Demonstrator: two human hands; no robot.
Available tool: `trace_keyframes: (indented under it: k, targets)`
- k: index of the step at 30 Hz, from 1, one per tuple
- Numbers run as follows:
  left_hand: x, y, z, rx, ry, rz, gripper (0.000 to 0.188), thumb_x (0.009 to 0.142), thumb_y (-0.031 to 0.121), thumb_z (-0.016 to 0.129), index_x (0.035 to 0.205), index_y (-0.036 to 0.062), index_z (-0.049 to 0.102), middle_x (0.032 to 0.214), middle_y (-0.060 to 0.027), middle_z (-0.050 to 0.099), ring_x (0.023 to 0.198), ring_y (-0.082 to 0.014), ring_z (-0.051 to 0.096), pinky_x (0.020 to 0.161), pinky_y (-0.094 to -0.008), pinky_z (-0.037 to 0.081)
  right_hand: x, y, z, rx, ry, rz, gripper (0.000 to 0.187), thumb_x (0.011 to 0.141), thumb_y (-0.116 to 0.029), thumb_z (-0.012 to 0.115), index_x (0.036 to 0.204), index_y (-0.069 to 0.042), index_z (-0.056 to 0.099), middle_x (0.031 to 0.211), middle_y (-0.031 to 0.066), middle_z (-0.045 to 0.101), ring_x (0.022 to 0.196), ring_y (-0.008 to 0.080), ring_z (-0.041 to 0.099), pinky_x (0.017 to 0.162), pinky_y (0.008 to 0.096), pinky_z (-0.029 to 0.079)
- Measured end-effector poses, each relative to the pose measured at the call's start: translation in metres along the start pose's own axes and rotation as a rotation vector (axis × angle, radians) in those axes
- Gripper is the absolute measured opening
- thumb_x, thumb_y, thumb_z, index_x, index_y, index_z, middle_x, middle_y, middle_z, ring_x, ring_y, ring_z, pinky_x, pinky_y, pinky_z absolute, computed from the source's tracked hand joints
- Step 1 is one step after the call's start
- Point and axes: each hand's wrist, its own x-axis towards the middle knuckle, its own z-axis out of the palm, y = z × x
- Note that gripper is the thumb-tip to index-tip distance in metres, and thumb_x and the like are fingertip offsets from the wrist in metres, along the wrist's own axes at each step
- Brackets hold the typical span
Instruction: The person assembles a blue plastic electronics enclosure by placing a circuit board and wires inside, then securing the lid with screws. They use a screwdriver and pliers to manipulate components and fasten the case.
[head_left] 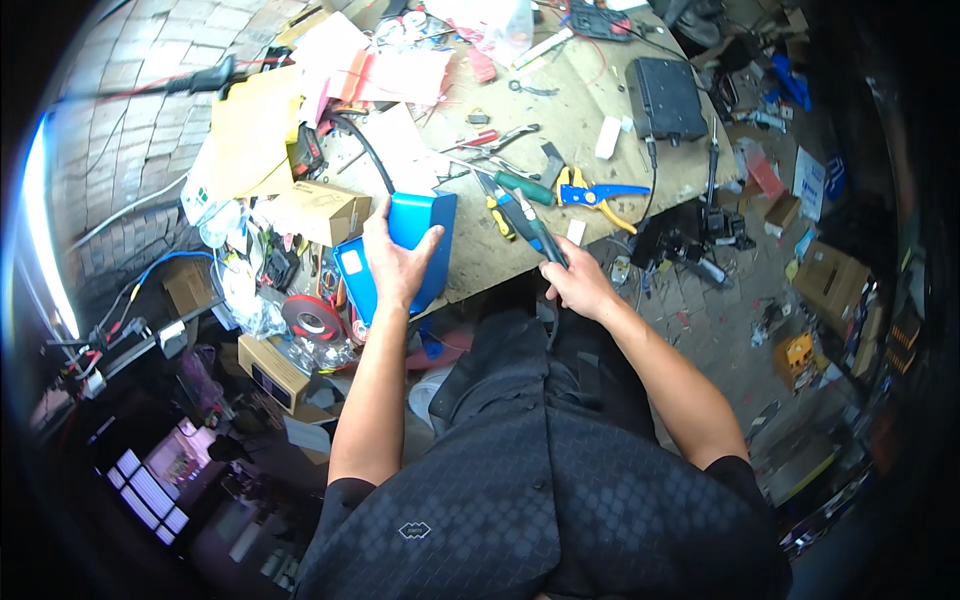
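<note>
My left hand grips the blue casing. Right of it, my right hand grips a dark-handled tool — slanted forward-left.

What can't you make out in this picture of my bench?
In the head view:
- Part of the blue case: covered by your left hand.
- Handle end of the dark tool: covered by your right hand.
- Black cable's lower end: hidden by the case.
- Lettering on the shirt badge: too small.

Blue-yellow pliers lie between right fingers and black box.
</note>
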Motion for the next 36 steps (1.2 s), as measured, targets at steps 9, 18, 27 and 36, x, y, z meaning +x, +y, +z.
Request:
trace_keyframes:
  k: [9, 18, 27, 36]
  targets:
    - [-0.004, 0.004, 0.002, 0.051, 0.022, -0.030, 0.093, 0.077, 0.036, 0.094, 0.154, 0.0059, 0.053, 0.134, -0.0237, 0.065, 0.127, -0.0425, 0.058, 0.111, -0.0488, 0.047, 0.039, -0.013, -0.012, -0.181, 0.256, -0.164, 0.067, 0.099, -0.027, 0.065, 0.158, 0.000, 0.047, 0.123, 0.0199, 0.071, 0.090, 0.0249, 0.072, 0.073, 0.0355, 0.057]
    - [-0.002, -0.001, -0.001, -0.020, 0.036, 0.001, 0.087, 0.079, 0.036, 0.093, 0.151, 0.0043, 0.055, 0.131, -0.0203, 0.066, 0.124, -0.0389, 0.060, 0.110, -0.0470, 0.047, 0.095, -0.057, -0.029, -0.846, 0.594, -0.306, 0.078, 0.088, -0.025, 0.081, 0.157, -0.010, 0.049, 0.140, 0.0227, 0.061, 0.124, 0.0415, 0.064, 0.106, 0.0500, 0.053]
    - [-0.001, -0.003, -0.001, -0.029, 0.026, 0.009, 0.086, 0.079, 0.037, 0.093, 0.150, 0.0038, 0.056, 0.134, -0.0206, 0.066, 0.125, -0.0397, 0.060, 0.111, -0.0475, 0.047, 0.087, -0.028, 0.044, -0.912, 0.418, -0.633, 0.032, 0.091, -0.027, 0.076, 0.115, -0.010, 0.063, 0.105, 0.0144, 0.072, 0.085, 0.0392, 0.075, 0.074, 0.0527, 0.061]
    - [-0.001, -0.005, 0.005, 0.021, 0.039, 0.003, 0.088, 0.078, 0.038, 0.094, 0.149, 0.0034, 0.055, 0.133, -0.0223, 0.064, 0.126, -0.0417, 0.058, 0.111, -0.0482, 0.047, 0.115, -0.002, 0.090, -1.135, 0.438, -0.424, 0.027, 0.093, -0.005, 0.066, 0.117, -0.002, 0.055, 0.101, 0.0234, 0.070, 0.072, 0.0365, 0.078, 0.059, 0.0434, 0.064]
